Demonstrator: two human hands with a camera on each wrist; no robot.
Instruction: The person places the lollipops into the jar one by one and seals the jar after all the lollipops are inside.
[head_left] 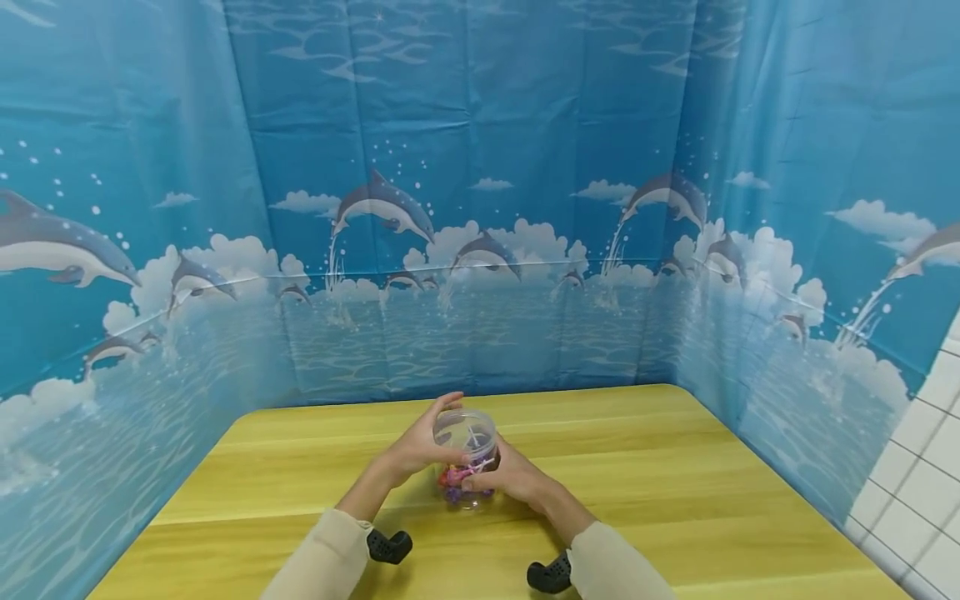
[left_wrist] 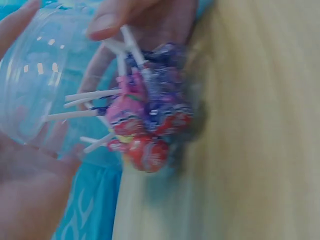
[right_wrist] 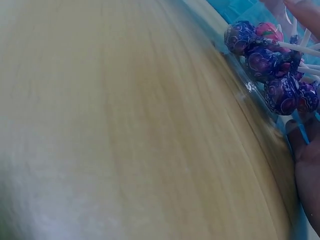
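A clear plastic jar (head_left: 471,439) stands at the middle of the table, held between both hands. My left hand (head_left: 418,446) grips its upper part near the round rim, thumb across the near side and fingers over the far left. Lower down, my right hand (head_left: 521,477) holds the right side, its thumb across the front. Inside the jar lie several wrapped lollipops (left_wrist: 145,107), purple, pink and red, with white sticks pointing up toward the top. The right wrist view shows mostly the purple-wrapped lollipops (right_wrist: 272,65) through the clear wall.
The yellow wood-grain table (head_left: 637,467) spreads around the jar. A blue curtain (head_left: 480,342) printed with dolphins hangs behind and along both sides. White tiles (head_left: 926,467) show at the far right. Black straps' ends (head_left: 389,547) stick out at the sleeves.
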